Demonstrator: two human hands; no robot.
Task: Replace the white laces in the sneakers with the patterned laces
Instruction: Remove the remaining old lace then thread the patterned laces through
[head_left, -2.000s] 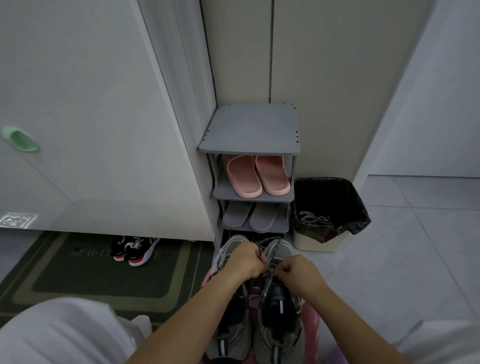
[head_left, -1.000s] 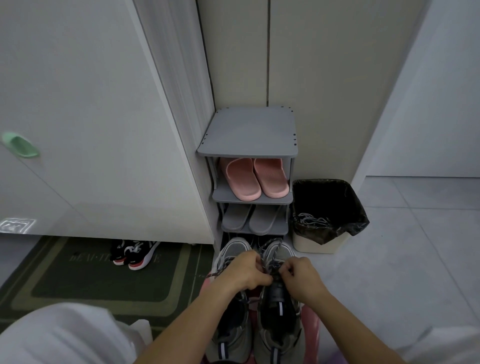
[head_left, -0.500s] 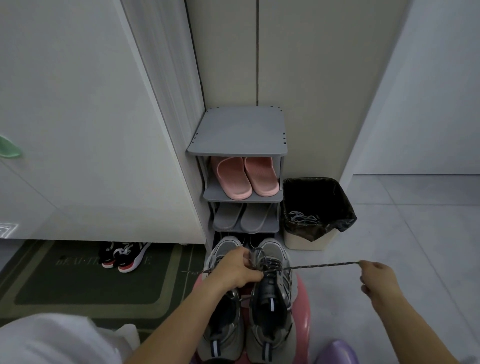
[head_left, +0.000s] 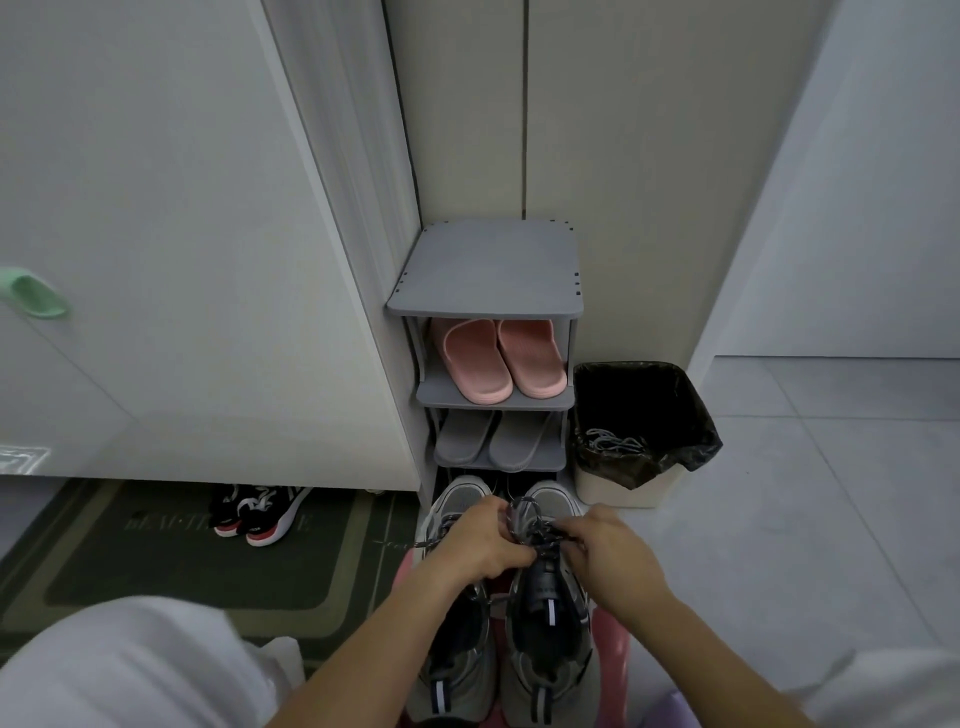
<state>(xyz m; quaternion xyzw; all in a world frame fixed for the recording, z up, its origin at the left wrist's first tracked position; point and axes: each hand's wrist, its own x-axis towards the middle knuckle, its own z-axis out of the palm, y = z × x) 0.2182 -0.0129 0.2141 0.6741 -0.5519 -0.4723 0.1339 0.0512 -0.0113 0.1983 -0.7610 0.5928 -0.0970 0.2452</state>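
On the pink stool (head_left: 618, 660) stand both sneakers (head_left: 545, 639). Over one of them, the left hand (head_left: 483, 545) and the right hand (head_left: 613, 556) each pinch the patterned lace (head_left: 519, 513). If one hand tugs too hard, the lace could slip loose or a sneaker could tip off.

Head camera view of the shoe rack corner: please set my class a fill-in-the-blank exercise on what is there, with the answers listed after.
1. The higher pair of slippers in the grey rack is ____ in colour.
2. The loose laces lie inside the ____ lined with a black bag.
3. The black and red shoes stand on the green ____.
4. The left hand and the right hand both hold the patterned ____ over the grey sneakers.
Answers: pink; bin; mat; lace.
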